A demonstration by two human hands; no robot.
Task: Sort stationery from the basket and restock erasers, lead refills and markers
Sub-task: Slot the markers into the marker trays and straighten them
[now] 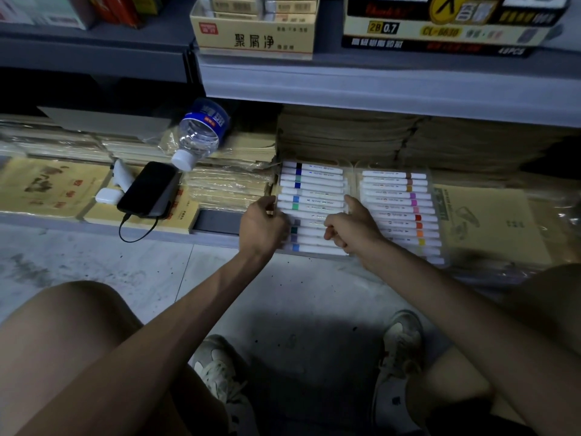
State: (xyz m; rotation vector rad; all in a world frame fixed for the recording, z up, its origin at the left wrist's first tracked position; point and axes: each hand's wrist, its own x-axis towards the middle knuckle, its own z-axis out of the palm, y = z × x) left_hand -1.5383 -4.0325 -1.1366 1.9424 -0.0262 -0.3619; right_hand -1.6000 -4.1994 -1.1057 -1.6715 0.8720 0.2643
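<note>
Crouching at the grey bottom shelf (78, 222), the person curls the left hand (262, 226) round the left edge of a clear plastic case of white markers (314, 187) printed "Acrylic marker". The right hand (352, 227) rests on top of it with fingers curled and thumb out; whether it holds anything I cannot tell. Above sit a beige carton (254, 37) reading "聚屑净" and a black-and-yellow box (440, 33) marked "2B 0.7".

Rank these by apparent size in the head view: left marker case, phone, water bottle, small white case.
1. left marker case: clearly largest.
2. water bottle and phone: too alike to separate, and the bottle lies farther back.
3. small white case: smallest.
</note>
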